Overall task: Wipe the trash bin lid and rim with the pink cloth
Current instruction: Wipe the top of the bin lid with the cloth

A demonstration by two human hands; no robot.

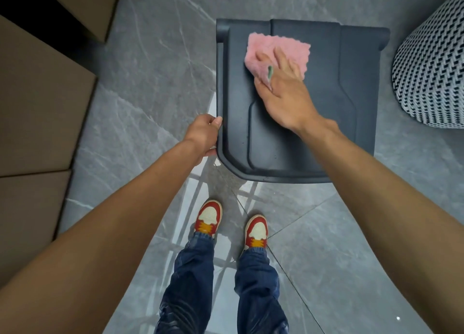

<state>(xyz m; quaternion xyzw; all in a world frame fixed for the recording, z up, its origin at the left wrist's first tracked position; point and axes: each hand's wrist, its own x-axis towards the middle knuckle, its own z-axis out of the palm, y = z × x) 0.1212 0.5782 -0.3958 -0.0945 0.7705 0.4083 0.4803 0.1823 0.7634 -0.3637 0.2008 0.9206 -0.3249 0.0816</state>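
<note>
Pressing the pink cloth (278, 51) flat on the closed bin lid (296, 133), the right hand (283, 95) has its fingers (278, 55) spread open toward the far edge. The left hand (204, 134) grips the lid's near-left rim (220, 87), unwiped beside it.

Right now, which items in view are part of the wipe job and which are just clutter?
In the job: trash bin lid, closed; pink cloth, pressed flat on it under the right hand; left hand, gripping the lid's left rim.

Lying about: cardboard boxes; checkered black-and-white seat.
</note>
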